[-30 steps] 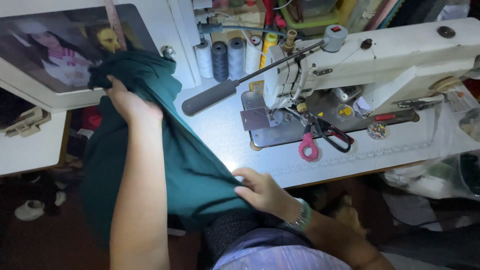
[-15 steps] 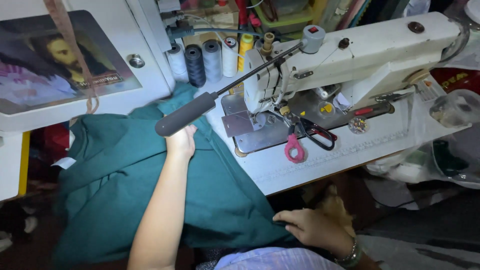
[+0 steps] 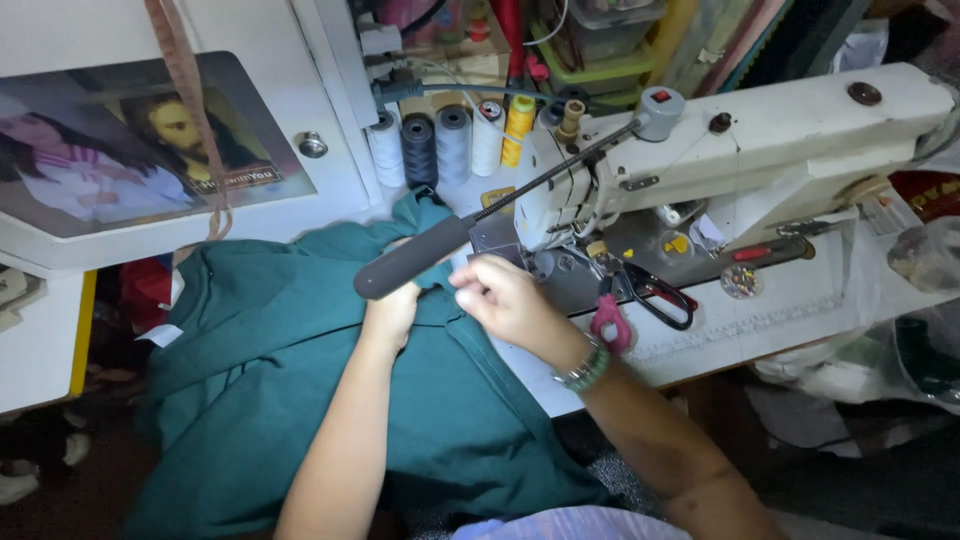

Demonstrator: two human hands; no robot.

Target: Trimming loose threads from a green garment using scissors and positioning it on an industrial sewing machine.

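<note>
A dark green garment (image 3: 290,370) lies spread over the table's left end and hangs toward my lap. My left hand (image 3: 392,312) presses on its upper edge, partly hidden under a black lamp arm (image 3: 415,257). My right hand (image 3: 502,297) pinches a fold of the green cloth just left of the white sewing machine (image 3: 760,150), near its needle area (image 3: 560,262). A beaded bracelet sits on my right wrist.
Pink-handled scissors (image 3: 612,322) and black-handled scissors (image 3: 660,298) lie on the machine bed. Several thread spools (image 3: 445,140) stand behind the cloth. A framed picture (image 3: 130,160) lies at the left. Plastic bags (image 3: 900,350) sit at the right.
My right hand came up from my lap to the cloth by the needle. My left hand shifted right with the green garment, which now lies spread across the table.
</note>
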